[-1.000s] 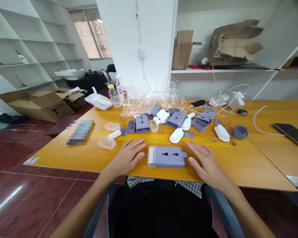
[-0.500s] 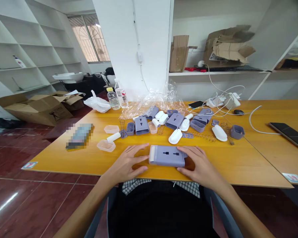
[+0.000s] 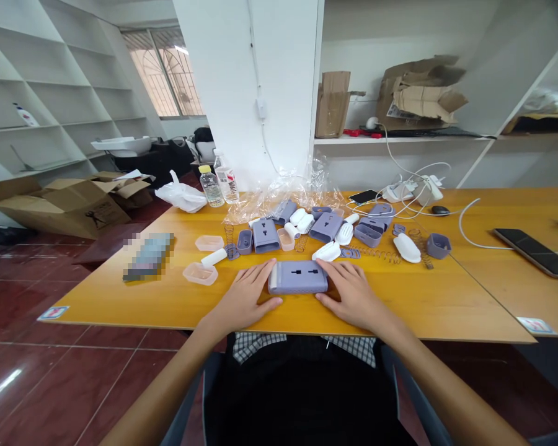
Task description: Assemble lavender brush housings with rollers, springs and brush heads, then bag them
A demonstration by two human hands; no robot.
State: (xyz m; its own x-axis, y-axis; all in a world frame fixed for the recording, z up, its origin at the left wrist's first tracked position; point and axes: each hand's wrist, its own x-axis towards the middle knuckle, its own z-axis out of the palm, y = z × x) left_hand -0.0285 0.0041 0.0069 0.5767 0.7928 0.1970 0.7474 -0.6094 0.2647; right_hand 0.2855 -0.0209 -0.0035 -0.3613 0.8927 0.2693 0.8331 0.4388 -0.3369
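1. Between left grip point(image 3: 247, 296) and right grip point(image 3: 351, 292), near the front edge of worktop point(image 3: 423, 303): purple case point(image 3: 297, 283), laid crosswise, with pale end to the left.
2. With left grip, touching the left end by fingers at the far corner, with thumb near the close corner (cannot tell whether pressing closed).
3. With right grip, holding the right end between thumb and fingers.
4. Just behind the purple case, near right grip: white shell point(image 3: 326, 251).
5. To the left, apart from left grip: pink tray point(image 3: 199, 274), with white tube point(image 3: 214, 257) seemingly against its far rim.
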